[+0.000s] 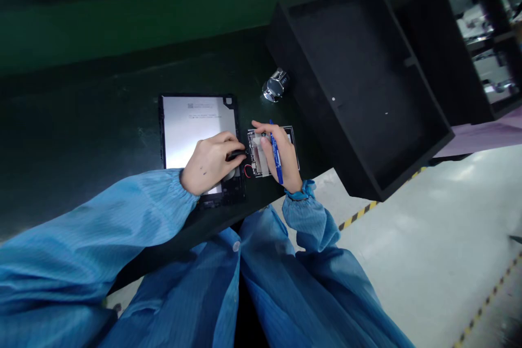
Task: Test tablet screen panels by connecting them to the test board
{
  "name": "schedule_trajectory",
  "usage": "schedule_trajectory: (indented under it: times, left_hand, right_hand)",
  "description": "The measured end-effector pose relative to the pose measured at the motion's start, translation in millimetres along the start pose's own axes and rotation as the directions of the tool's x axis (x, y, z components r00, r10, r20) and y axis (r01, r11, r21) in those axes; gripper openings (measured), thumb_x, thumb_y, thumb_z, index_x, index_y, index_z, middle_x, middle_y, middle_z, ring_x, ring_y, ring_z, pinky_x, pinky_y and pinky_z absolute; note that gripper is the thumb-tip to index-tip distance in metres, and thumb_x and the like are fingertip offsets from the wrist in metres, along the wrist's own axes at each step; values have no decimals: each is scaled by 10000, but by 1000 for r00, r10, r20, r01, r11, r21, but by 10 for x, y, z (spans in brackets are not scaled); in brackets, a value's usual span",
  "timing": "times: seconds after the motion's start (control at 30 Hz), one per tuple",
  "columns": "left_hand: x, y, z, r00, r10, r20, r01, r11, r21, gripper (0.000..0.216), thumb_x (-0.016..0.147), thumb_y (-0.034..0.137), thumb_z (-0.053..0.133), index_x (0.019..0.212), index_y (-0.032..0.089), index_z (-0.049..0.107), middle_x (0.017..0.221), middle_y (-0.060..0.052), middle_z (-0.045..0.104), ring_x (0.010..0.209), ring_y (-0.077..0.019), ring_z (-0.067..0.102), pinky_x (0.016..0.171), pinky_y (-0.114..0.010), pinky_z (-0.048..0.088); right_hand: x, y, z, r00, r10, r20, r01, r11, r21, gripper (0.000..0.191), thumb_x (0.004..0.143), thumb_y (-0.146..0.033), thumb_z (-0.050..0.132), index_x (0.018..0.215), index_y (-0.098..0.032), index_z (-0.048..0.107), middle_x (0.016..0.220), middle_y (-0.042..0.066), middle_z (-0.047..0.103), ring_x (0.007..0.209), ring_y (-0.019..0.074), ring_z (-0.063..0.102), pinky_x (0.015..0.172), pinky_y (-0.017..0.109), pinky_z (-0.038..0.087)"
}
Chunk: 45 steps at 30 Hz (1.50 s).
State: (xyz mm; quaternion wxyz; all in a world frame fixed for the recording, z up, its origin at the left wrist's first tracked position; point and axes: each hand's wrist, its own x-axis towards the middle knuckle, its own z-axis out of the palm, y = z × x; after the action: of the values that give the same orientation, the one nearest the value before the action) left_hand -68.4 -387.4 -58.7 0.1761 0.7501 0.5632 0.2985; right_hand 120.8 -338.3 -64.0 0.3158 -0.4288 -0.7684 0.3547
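Note:
My left hand (212, 162) rests over the right side of an opened tablet-like panel (196, 136) with a silvery back and a black frame. Its thumb and fingertips pinch a small black part (235, 154), whose kind I cannot make out. Just right of the panel lies a circuit board (261, 163) with a pale strip over it and a thin red wire (247, 170) at its lower left. My right hand (287, 160) is closed around a blue pen (276, 153) above this board, its fingertips at the board's top. The hand hides much of the board's right half.
A shiny metal object (276, 85) stands beyond the board. To the right sits a large black open tray (367, 81), tilted across the table's edge. Another black bin (460, 60) with metallic parts is farther right. Pale floor (408, 228) with striped tape shows below.

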Motion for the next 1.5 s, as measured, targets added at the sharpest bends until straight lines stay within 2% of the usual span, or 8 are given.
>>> schedule_trajectory:
  times: [0.7,0.93,1.1,1.2,1.3,1.37,1.43,1.5]
  left_hand:
    - [57,53,-16,998,-44,39,44,999,-15,136,874,223,633,883,161,753,879,-54,711,598,-134,584,597,-295,510]
    - [54,38,-18,998,-43,40,44,999,-19,124,865,216,641,899,165,749,882,-52,711,612,-142,589,603,-300,509]
    - [91,40,35,996,-63,57,63,998,-6,116,862,183,649,895,150,755,905,-63,724,651,-163,631,648,-323,538]
    - [122,71,-82,996,-64,66,65,998,-7,140,870,228,679,959,153,757,998,-90,740,808,-226,695,780,-387,583]
    - [-14,82,-457,991,-131,11,131,986,-107,429,854,383,735,1235,190,691,1304,-119,676,1185,-311,637,1045,-481,518]
    - [-247,61,-784,947,-320,34,317,910,-267,620,853,480,723,1401,224,586,1461,-114,579,1273,-318,594,1084,-475,502]
    - [-544,29,-1070,824,-544,157,562,752,-344,656,864,560,674,1453,305,538,1522,-72,533,1313,-329,573,1077,-480,508]
    - [-816,5,-1249,684,-704,191,720,608,-336,689,812,608,695,1443,378,540,1533,-32,524,1313,-356,572,1096,-522,477]
  right_hand:
    - [5,13,-1,1000,-25,11,25,1000,-15,147,1004,-270,463,1102,-286,572,1323,27,681,1243,213,596,1092,436,458]
    - [19,34,-45,994,-78,71,80,997,-19,294,885,-173,607,1149,-292,562,1377,23,643,1294,232,557,1107,456,452]
    - [42,35,31,995,-79,68,84,993,-81,307,873,-234,686,1161,-265,581,1411,66,614,1311,258,536,1130,475,438]
    - [29,12,18,998,-64,-6,64,997,-35,305,928,-313,638,1218,-270,556,1459,73,575,1331,257,533,1129,473,442]
    - [-19,-41,-101,994,-104,-14,105,994,44,408,948,-387,621,1321,-280,496,1494,84,541,1352,255,535,1124,472,451]
    - [-61,-87,-191,971,-178,157,179,984,8,628,866,-482,717,1402,-287,456,1502,100,533,1396,296,496,1159,521,411]
    - [-97,-124,-242,906,-217,363,264,961,-85,962,726,-582,815,1515,-287,351,1566,125,455,1482,358,377,1223,603,290]
    - [-114,-141,-242,856,-198,477,321,928,-191,1241,628,-625,861,1601,-279,172,1640,145,325,1546,390,226,1259,648,144]
